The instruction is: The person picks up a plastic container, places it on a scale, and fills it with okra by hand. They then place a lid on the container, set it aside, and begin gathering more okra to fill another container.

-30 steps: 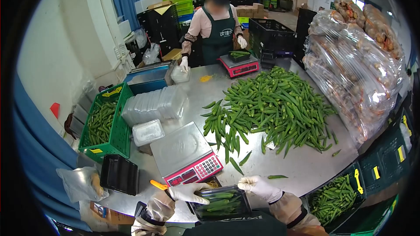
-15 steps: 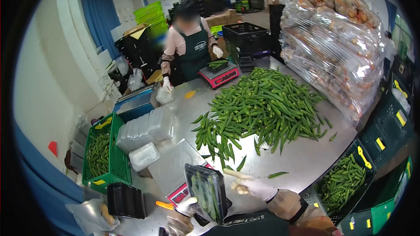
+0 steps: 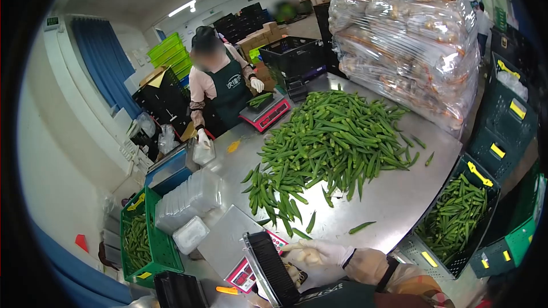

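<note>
A black ridged tray point(image 3: 273, 271) with a clear rim is tilted steeply at the bottom centre. My left hand point(image 3: 261, 295), gloved in white, is at its lower left edge, mostly hidden behind it, and holds it. Just right of the tray, my right hand point(image 3: 321, 252) has its gloved fingers stretched out towards the upper rim, with nothing held. Whether it touches the rim is unclear. A red and white scale point(image 3: 242, 276) with a flat metal plate lies left of the tray. Loose okra point(image 3: 337, 140) forms a large heap beyond both hands.
Clear containers point(image 3: 188, 201) stand left, beside a green okra crate point(image 3: 150, 245). Another black tray point(image 3: 181, 291) and an orange-handled tool point(image 3: 228, 290) are near the front. A co-worker point(image 3: 228, 85) stands across by a second scale point(image 3: 266, 115). An okra crate point(image 3: 412, 251) is right.
The tray has turned from showing okra under clear film to showing a dark ridged face. My right hand's fingers have spread near its top. The head view has shifted.
</note>
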`<state>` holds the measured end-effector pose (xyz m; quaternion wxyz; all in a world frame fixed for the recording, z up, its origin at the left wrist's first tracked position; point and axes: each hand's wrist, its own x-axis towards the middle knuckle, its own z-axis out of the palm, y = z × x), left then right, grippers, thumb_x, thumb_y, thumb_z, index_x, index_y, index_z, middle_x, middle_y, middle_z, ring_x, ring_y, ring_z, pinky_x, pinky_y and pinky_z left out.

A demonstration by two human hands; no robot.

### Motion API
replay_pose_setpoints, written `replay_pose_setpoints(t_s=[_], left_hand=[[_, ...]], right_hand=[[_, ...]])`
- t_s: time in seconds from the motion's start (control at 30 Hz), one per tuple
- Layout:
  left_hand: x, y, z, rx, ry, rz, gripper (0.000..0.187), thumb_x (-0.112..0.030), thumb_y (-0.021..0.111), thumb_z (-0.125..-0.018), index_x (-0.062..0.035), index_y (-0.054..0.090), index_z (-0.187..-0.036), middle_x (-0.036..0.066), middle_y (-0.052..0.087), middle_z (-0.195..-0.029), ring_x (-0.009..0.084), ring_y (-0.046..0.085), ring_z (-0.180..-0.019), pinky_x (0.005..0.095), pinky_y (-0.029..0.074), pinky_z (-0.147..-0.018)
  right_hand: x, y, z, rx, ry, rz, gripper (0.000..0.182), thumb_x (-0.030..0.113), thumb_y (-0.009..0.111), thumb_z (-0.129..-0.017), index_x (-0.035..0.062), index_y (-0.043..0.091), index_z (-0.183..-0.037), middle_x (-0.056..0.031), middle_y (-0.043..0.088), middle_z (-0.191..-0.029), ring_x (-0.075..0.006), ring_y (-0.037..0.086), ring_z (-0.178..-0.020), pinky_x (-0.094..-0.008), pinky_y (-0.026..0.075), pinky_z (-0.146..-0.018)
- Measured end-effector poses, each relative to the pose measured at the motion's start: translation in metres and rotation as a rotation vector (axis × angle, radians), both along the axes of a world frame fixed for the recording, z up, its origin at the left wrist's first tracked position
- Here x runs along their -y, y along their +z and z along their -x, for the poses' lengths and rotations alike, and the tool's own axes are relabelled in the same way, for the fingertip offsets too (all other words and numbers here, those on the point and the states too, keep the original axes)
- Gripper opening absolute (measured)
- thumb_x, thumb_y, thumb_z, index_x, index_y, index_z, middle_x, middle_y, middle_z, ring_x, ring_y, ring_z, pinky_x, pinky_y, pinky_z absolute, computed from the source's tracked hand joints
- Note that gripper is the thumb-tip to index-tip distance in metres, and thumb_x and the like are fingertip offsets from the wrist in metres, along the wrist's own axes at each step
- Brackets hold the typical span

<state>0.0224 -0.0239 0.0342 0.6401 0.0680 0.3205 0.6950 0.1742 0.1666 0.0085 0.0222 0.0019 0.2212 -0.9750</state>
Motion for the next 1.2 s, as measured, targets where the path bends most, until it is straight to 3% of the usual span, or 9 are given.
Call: replay_pose_setpoints(t_s=[0.1,0.2,0.37,0.53,0.6,0.67,0.77,1.0,1.2], left_hand=[[0.006,0.008,0.014,0.023,-0.008,0.003,0.077,-0.043,0.073,-0.078,-0.0023,0.045,-0.137,0.019,0.057,-0.128,0.0321,0.057,-0.115,0.0469,0.046,-0.1],[0.011,0.013,0.03,0.029,-0.035,-0.004,0.076,-0.043,0.073,-0.08,-0.0027,0.045,-0.138,0.018,0.057,-0.129,0.0315,0.056,-0.117,0.0474,0.045,-0.101],[-0.009,0.012,0.045,-0.238,-0.295,0.1,0.094,-0.062,0.07,-0.074,-0.0064,0.038,-0.143,0.016,0.05,-0.137,0.0293,0.056,-0.118,0.0422,0.046,-0.1],[-0.05,0.057,0.04,-0.547,-0.482,0.071,0.074,-0.042,0.062,-0.091,0.0006,0.034,-0.144,0.013,0.051,-0.134,0.0217,0.047,-0.126,0.0357,0.036,-0.107],[-0.066,0.078,0.03,-0.731,-0.601,0.186,0.074,-0.041,0.062,-0.092,0.0007,0.032,-0.145,0.012,0.051,-0.135,0.0197,0.044,-0.128,0.0328,0.033,-0.108],[-0.072,0.084,0.021,-0.875,-0.682,0.145,0.075,-0.041,0.062,-0.092,0.0008,0.031,-0.146,0.011,0.049,-0.136,0.0183,0.041,-0.129,0.0315,0.031,-0.108],[-0.061,0.061,0.025,-0.973,-0.726,0.048,0.081,-0.045,0.063,-0.09,0.0,0.028,-0.147,0.01,0.043,-0.142,0.0176,0.038,-0.13,0.0325,0.03,-0.108],[-0.024,0.046,0.018,-0.511,-0.485,0.393,0.087,-0.052,0.066,-0.085,-0.0019,0.031,-0.147,0.011,0.044,-0.142,0.0201,0.041,-0.13,0.0339,0.033,-0.108],[-0.026,0.034,-0.012,-0.418,-0.136,0.429,0.071,-0.049,0.06,-0.09,-0.005,0.039,-0.142,0.012,0.051,-0.137,0.0217,0.052,-0.122,0.0351,0.045,-0.099]], right_hand=[[-0.012,0.0,-0.021,0.377,-0.232,-0.327,0.038,0.031,0.048,-0.101,0.0015,0.059,-0.122,0.004,0.047,-0.071,-0.0036,0.039,-0.057,-0.0173,0.038,-0.052],[-0.037,-0.018,-0.058,0.163,0.097,-0.643,0.03,0.029,0.05,-0.1,0.0015,0.063,-0.105,0.0064,0.043,-0.066,-0.0031,0.037,-0.056,-0.0184,0.031,-0.049],[-0.076,0.003,-0.055,-0.023,-0.016,-0.071,0.053,0.04,0.046,-0.1,-0.004,0.051,-0.129,0.0084,0.035,-0.063,-0.0033,0.031,-0.052,-0.0211,0.028,-0.048],[-0.098,0.096,-0.038,-0.167,-0.198,-0.149,0.073,0.053,0.045,-0.097,-0.0051,0.036,-0.141,0.009,0.039,-0.07,-0.0025,0.03,-0.054,-0.0186,0.03,-0.055],[-0.092,0.116,-0.037,-0.112,-0.306,-0.605,0.07,0.049,0.05,-0.096,-0.0023,0.038,-0.142,0.0082,0.045,-0.074,-0.0004,0.033,-0.057,-0.0176,0.031,-0.057],[-0.081,0.131,-0.046,-0.205,-0.434,-1.149,0.053,0.036,0.059,-0.095,0.0018,0.05,-0.135,-0.0035,0.067,-0.109,-0.0078,0.061,-0.091,-0.0217,0.046,-0.084],[-0.083,0.149,-0.074,-0.291,-0.075,-1.361,0.046,0.032,0.065,-0.091,0.0044,0.059,-0.128,-0.0077,0.068,-0.11,-0.0083,0.058,-0.1,-0.0236,0.046,-0.085],[-0.052,0.163,-0.114,-0.004,0.196,-1.392,0.039,0.026,0.064,-0.093,0.0064,0.057,-0.126,0.004,0.049,-0.065,-0.0051,0.045,-0.056,-0.0248,0.039,-0.053],[-0.01,0.103,-0.097,-0.031,0.184,-1.026,0.034,0.021,0.059,-0.096,0.0012,0.058,-0.124,-0.002,0.065,-0.106,-0.0075,0.057,-0.082,-0.0242,0.048,-0.075]])
